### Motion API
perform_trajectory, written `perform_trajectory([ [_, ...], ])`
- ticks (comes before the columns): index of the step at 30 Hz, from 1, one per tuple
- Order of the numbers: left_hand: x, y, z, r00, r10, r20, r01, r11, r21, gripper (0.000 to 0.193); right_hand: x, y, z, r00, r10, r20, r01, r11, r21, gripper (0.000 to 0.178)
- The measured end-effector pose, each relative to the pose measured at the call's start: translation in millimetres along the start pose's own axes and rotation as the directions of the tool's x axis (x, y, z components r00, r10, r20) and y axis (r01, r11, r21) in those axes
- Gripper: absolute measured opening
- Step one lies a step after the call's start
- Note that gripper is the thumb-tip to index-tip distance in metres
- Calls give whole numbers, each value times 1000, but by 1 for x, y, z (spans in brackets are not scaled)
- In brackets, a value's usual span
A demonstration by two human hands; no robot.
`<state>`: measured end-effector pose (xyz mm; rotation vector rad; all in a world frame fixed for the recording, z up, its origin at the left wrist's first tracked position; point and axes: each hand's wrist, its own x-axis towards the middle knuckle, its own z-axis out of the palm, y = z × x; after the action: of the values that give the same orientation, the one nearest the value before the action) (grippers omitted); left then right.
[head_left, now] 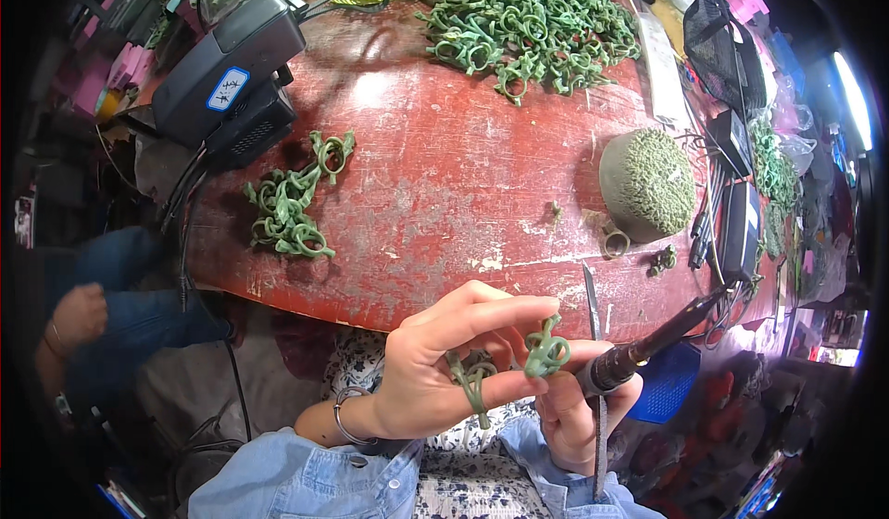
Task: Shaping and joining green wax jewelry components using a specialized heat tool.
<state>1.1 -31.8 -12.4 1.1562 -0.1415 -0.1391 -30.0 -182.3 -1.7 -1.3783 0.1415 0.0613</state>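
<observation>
My left hand (431, 352) pinches a small green wax-like ring piece (546, 350) with curled loops between its fingertips. A second green ring piece (473, 382) is held lower down, against the curled fingers of the same hand. My right hand (572, 417) is closed round a black corded pen-like tool (619, 365), close beside the pinched piece. A thin metal blade (594, 304) also passes through the right hand, sticking out above and below it. The tool's working tip is hidden by the fingers.
On the worn red table (417, 176) lie a small cluster of green pieces (289, 206) and a large heap (537, 24). A round block covered in green granules (648, 186) stands right, near black power boxes (739, 232). A black machine (227, 70) stands left. Another person's hand (81, 313) shows.
</observation>
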Motion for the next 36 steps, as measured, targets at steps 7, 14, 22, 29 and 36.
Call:
perform_trajectory([
  [7, -1, 4, -2, 1000, 8, 10, -9, 993, 117, 49, 3, 7, 6, 990, -141, -29, 140, 989, -36, 18],
  [14, 3, -1, -3, 1000, 18, 13, -20, 986, 165, 47, 3, 14, -1, 990, -142, -14, 138, 976, -171, 21],
  [22, 5, -2, 4, 998, 62, -12, -58, 976, 209, 42, 5, 14, -1, 991, -134, -4, 129, 964, -232, 19],
  [29, 7, 3, 4, 1000, 4, -31, 3, 976, 217, 39, 2, -11, -18, 980, 190, -60, -182, 976, 118, 9],
  [36, 9, 0, 8, 998, 34, -58, -23, 982, 189, 34, 19, -11, -34, 930, 327, -165, -314, 944, 100, 23],
])
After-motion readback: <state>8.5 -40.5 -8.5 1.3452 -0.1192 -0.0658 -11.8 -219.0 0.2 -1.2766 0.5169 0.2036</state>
